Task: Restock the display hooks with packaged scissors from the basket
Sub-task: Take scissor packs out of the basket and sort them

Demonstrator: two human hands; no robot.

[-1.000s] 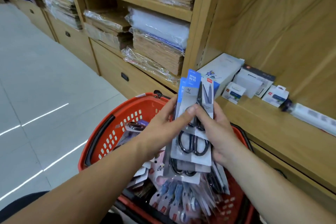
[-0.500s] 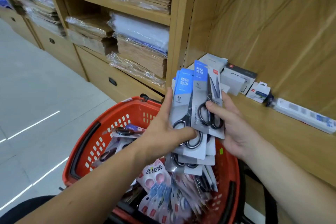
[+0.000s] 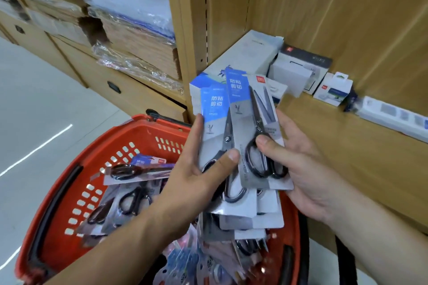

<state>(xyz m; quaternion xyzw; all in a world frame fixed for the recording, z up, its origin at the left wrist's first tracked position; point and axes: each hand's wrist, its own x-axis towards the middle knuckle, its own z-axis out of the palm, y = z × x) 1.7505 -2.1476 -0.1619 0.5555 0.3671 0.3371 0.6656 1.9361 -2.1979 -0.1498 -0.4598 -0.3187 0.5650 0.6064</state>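
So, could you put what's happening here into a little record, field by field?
Left hand: grips a fanned stack of scissors packs
Right hand: pinches the front pack, thumb on its black handles
Basket: red, under the hands, more packs inside
Shelf: white boxes and a power strip
Display hooks: none in view

On my feed I saw two forearms — left arm (image 3: 115,245) and right arm (image 3: 382,236) — bare all the way to the frame's edge. The left hand (image 3: 192,180) and right hand (image 3: 303,169) were bare too, thumbnails trimmed short.
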